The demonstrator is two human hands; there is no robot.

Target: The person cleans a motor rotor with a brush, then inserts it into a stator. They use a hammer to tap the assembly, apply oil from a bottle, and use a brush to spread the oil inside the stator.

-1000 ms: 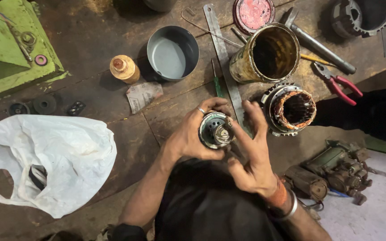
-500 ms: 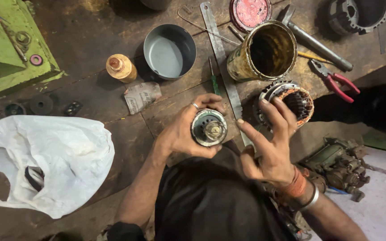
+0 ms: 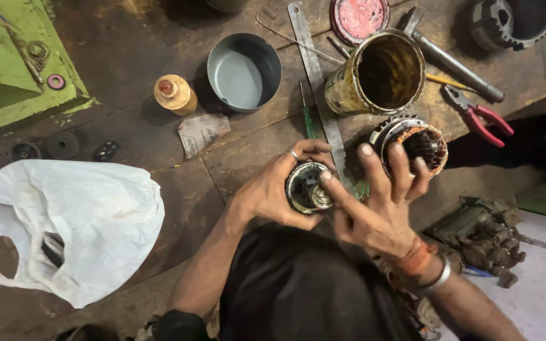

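A small round metal motor part (image 3: 308, 188), cup-shaped with a shiny hub in its middle, is held above the near edge of a dark, worn wooden workbench (image 3: 146, 132). The left hand (image 3: 273, 189) wraps around it from the left and below, fingers curled over its rim, a ring on one finger. The right hand (image 3: 377, 202) is spread wide beside it, holding nothing; its index fingertip touches the part's right rim, while the other fingers fan up and partly cover what lies behind. Bangles and an orange thread circle that wrist.

Just beyond the right hand's fingers stands a round stator (image 3: 415, 142) with copper windings, its near edge hidden by those fingers. Behind it is a tall, dirty yellow tin can (image 3: 374, 76), open and dark inside. A long steel ruler (image 3: 314, 69) runs from the far edge down toward the hands, its lower end hidden behind them, with a green-handled screwdriver (image 3: 308, 117) just beside it. Left of the ruler sits an empty grey metal bowl (image 3: 243, 72), then a small capped amber bottle (image 3: 174, 95) and a scrap of crumpled paper (image 3: 200, 131).

Right of the can lie red-handled pliers (image 3: 481, 117) and a long metal tool (image 3: 450, 60). A red round lid (image 3: 358, 16) and a dark round motor housing (image 3: 516, 22) sit at the far edge. A large white plastic bag (image 3: 64, 221) lies well to the left, near a green metal machine (image 3: 14, 69). The person's dark clothing fills the lower middle.
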